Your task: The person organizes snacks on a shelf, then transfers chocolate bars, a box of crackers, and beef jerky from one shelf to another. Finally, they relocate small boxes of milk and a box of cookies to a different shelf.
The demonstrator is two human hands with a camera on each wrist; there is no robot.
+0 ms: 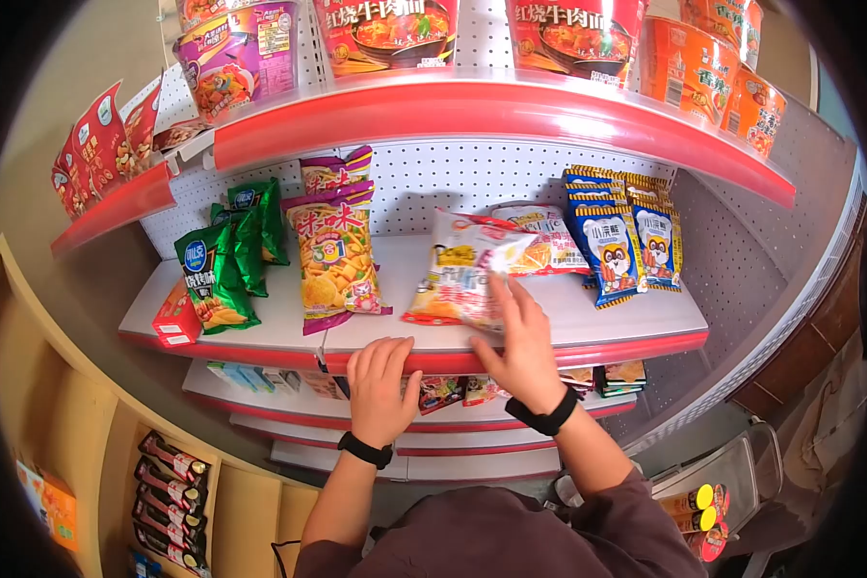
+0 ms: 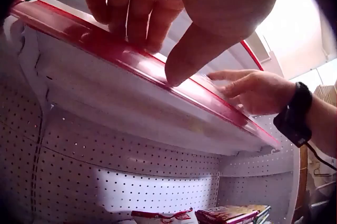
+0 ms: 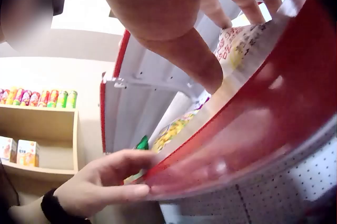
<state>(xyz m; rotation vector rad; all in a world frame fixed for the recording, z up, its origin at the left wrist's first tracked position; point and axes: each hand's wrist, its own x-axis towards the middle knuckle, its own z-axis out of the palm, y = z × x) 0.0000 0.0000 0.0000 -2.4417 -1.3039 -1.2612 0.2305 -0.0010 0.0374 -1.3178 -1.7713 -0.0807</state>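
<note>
A white and red snack bag (image 1: 460,275), somewhat blurred, leans on the middle shelf in the head view. The right hand (image 1: 525,347) touches its right side, fingers extended and thumb apart; in the right wrist view the bag (image 3: 237,45) lies behind that hand's fingers. The left hand (image 1: 383,390) rests on the red front edge of the shelf, fingers over the top, and in the left wrist view its thumb lies against the red strip (image 2: 137,68). Behind the white and red bag, another white bag (image 1: 549,246) lies on the shelf.
Left of the hands stand a yellow and purple bag (image 1: 337,255), green bags (image 1: 212,275) and a red box (image 1: 176,316). Blue bags (image 1: 607,250) stand at the right. Noodle tubs (image 1: 385,34) fill the shelf above, whose red edge (image 1: 491,111) overhangs the bags.
</note>
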